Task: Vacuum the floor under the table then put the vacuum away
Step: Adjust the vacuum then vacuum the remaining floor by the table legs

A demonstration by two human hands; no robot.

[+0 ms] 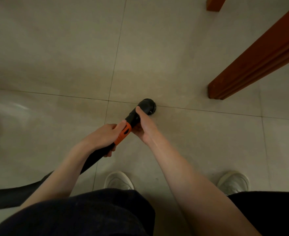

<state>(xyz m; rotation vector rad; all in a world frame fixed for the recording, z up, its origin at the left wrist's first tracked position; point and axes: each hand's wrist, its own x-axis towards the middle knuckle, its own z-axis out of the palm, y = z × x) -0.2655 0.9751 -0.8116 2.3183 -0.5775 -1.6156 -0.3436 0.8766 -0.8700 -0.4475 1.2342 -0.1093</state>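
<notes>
A black vacuum hose (94, 157) with an orange collar (123, 135) ends in a round black brush nozzle (146, 105) whose bristles point toward the tiled floor (72, 57). My left hand (106, 135) grips the hose at the orange collar. My right hand (143, 125) is wrapped around the black neck just behind the brush head, thumb along its top. The nozzle hovers at or close to the floor near a tile joint; contact cannot be told.
A reddish wooden table leg (252, 63) slants in from the right, its foot close to the nozzle. Another wooden leg (215, 3) shows at the top. My two pale shoes (119, 180) (233, 182) stand below, with dark trousers at the bottom edge.
</notes>
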